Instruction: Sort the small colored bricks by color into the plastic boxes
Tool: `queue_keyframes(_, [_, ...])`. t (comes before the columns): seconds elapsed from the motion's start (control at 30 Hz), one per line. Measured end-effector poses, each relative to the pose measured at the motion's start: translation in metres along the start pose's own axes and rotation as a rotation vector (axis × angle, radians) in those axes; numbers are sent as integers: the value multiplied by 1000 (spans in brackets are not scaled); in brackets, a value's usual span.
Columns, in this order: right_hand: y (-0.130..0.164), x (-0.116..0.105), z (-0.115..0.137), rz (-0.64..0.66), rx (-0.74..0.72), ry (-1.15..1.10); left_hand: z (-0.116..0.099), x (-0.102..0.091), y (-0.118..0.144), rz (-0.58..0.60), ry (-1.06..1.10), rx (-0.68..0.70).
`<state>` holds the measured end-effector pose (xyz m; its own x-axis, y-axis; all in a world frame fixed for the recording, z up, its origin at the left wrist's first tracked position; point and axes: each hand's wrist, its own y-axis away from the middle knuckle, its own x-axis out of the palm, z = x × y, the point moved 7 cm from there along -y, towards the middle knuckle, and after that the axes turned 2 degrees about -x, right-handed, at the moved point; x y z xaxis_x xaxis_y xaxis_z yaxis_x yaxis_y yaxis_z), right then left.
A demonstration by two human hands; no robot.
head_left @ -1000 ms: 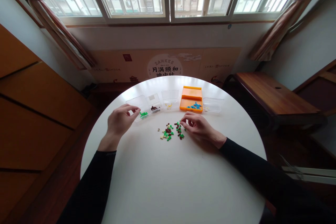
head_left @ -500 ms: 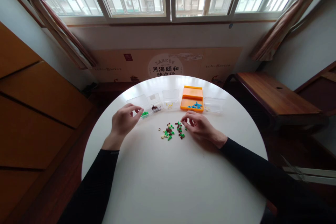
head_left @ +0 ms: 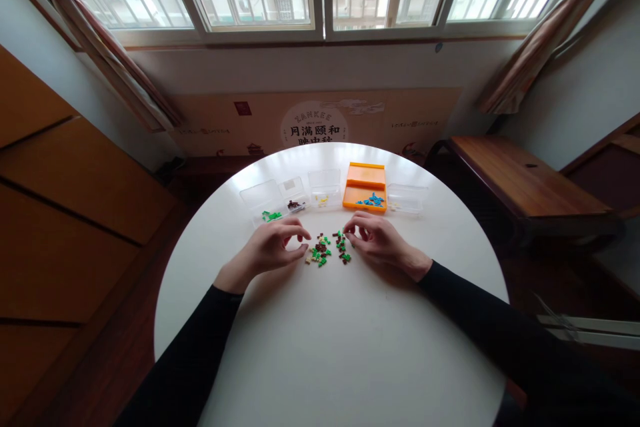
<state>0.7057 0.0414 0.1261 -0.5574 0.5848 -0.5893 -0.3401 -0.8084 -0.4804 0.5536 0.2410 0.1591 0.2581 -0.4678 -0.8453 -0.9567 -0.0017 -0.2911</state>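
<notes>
My left hand [head_left: 273, 245] hovers at the left edge of a loose pile of small green, brown and cream toy bricks [head_left: 320, 249]. Its thumb and forefinger are apart, with nothing visible between them. On the other side, my right hand [head_left: 375, 240] rests by a smaller cluster of green and brown bricks [head_left: 343, 255]. Its fingers are curled and the tips of thumb and forefinger come together at that cluster; whatever they pinch is too small to make out. Behind my left hand, green bricks [head_left: 271, 216] lie in a clear plastic box [head_left: 257, 195].
Along the far side of the round white table [head_left: 350, 347] stand more open boxes: a clear one with brown pieces [head_left: 295, 205], one with yellow pieces [head_left: 321, 199], an orange case [head_left: 367, 175] holding blue pieces [head_left: 373, 200], and another clear box [head_left: 407, 199] at right.
My left hand has moved right and nearer to me, from the box of green bricks to the pile. My right hand has stayed in place.
</notes>
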Motion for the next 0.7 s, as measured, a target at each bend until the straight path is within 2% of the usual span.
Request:
queue_keyframes(0.43, [0, 0, -1, 16, 7, -4, 13, 2, 1, 96, 32, -29])
queue_keyframes(0.7, [-1, -1, 1, 23, 5, -7, 10, 8, -1, 135, 30, -53])
